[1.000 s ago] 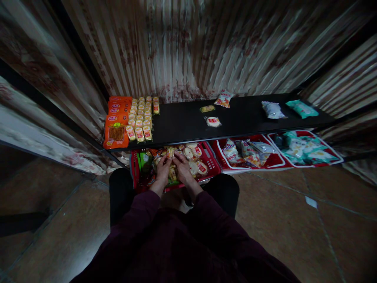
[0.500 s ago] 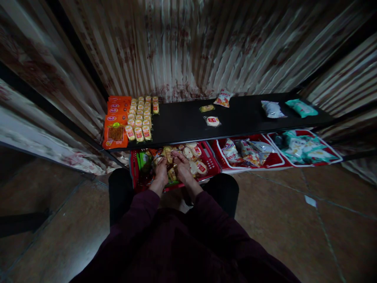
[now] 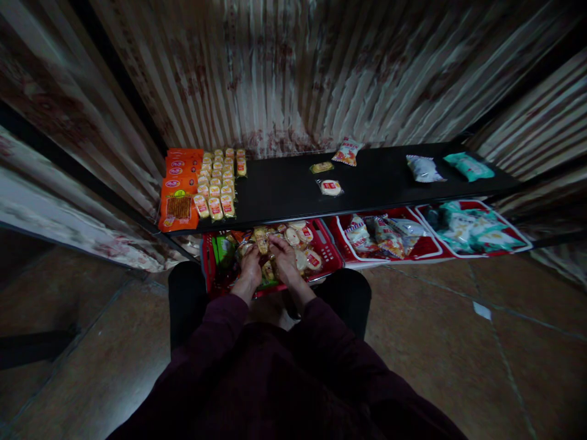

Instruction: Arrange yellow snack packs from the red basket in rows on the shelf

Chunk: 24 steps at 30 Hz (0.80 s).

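My left hand (image 3: 250,269) and my right hand (image 3: 285,259) are close together over a red basket (image 3: 333,244) full of small wrapped snacks. Between their fingertips is a wrapped yellowish snack cake (image 3: 261,239), pinched from both sides; the fingers partly cover it. Round pale wrapped cakes (image 3: 313,260) lie in the basket beside my right hand. To the left of my left hand is a green packet (image 3: 224,251). Dim light and the hands hide much of what lies beneath.
A black shelf (image 3: 279,192) spans above the baskets. It bears orange packets (image 3: 178,201), rows of small yellow cakes (image 3: 214,186), a round cake (image 3: 330,187) and bagged snacks (image 3: 347,151). Two more red baskets hold white bags (image 3: 358,235) and teal packets (image 3: 465,229).
Both hands remain at almost the same spot over the basket. The snack cake between the fingers shows slightly more, and the right fingers have shifted a little.
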Available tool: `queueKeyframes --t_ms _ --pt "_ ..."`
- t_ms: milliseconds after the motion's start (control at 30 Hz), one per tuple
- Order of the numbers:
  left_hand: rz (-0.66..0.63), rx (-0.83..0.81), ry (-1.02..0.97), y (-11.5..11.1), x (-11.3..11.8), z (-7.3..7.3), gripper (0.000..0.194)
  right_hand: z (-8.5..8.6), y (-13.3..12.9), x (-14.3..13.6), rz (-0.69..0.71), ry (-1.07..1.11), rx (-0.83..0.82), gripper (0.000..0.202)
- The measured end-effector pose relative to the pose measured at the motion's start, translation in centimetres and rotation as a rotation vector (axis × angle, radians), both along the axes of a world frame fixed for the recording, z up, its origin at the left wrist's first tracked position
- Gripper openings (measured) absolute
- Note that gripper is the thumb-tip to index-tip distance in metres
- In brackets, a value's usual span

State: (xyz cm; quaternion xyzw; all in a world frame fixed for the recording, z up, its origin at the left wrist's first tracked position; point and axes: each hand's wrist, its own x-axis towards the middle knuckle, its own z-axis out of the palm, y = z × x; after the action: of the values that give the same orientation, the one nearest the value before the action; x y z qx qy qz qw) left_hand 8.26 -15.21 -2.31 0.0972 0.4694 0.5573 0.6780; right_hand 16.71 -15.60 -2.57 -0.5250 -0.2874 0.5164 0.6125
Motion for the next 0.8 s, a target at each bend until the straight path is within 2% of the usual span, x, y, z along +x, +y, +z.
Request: queueKeyframes --t_ms 200,467,633,800 --pt "-0.019 -0.005 -0.068 0.1 -0.2 0.3 0.016 -0.4 -0.1 -0.1 0.023 -0.015 -0.011 0.032" --pt "-0.026 -0.141 -0.186 0.4 -0.2 1.2 0.022 0.6 -0.2 -0.2 -0.002 -0.037 -0.007 0.033" --pt "-0.009 -0.168 -0.2 0.4 -0.2 0.9 0.03 0.3 -0.2 -0.2 0.003 -0.102 0.016 0.031" --pt "-0.02 -0.142 -0.172 0.6 -0.2 0.2 0.029 0.3 -0.3 -0.1 0.036 -0.201 0.045 0.024"
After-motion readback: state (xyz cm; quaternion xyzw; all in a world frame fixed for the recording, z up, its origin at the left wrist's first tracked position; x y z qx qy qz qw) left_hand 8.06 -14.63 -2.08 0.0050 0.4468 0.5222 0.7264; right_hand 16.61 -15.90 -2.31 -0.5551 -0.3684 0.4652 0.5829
